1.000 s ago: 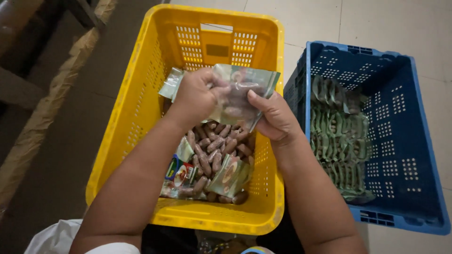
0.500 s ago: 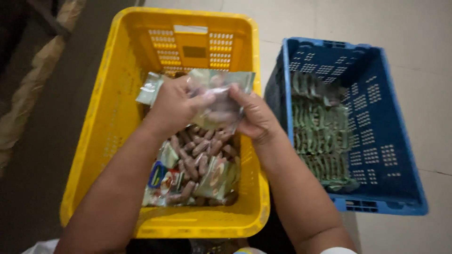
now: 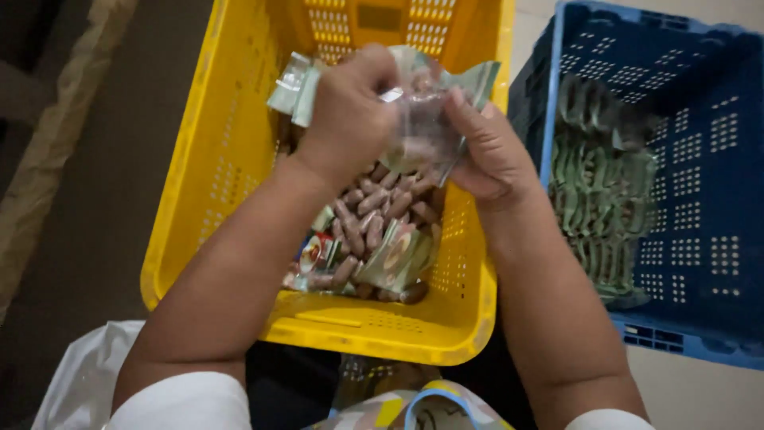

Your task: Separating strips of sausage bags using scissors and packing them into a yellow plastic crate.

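A clear plastic pouch [image 3: 422, 119] with greenish printed edges is held up over the yellow crate [image 3: 231, 151], a little above the heap lying inside it, and both of the person's hands are on it. The left hand [image 3: 350, 111] is curled into a loose fist over the pouch's left part, fingers pressed together around the film, with a crumpled green corner sticking out past the knuckles toward the crate's left wall. The right hand [image 3: 489, 147] pinches the pouch's right edge between thumb and fingers, the palm turned inward. The pouch's long axis runs across the crate from left to right, stretched between the 2 grips, so its body lies right of the left hand and left of the right one; neither hand is clearly nearer, since each is touching it. Directly below, on the crate floor, lies a pile of brown oblong sweets [image 3: 374, 215] mixed with several more printed packets [image 3: 398, 259]. Just beside the yellow crate's right wall stands a blue crate [image 3: 716, 183], holding rows of green packets [image 3: 605, 183] stacked on edge. Near the yellow crate's front left corner a white plastic bag [image 3: 79, 374] lies on the floor.
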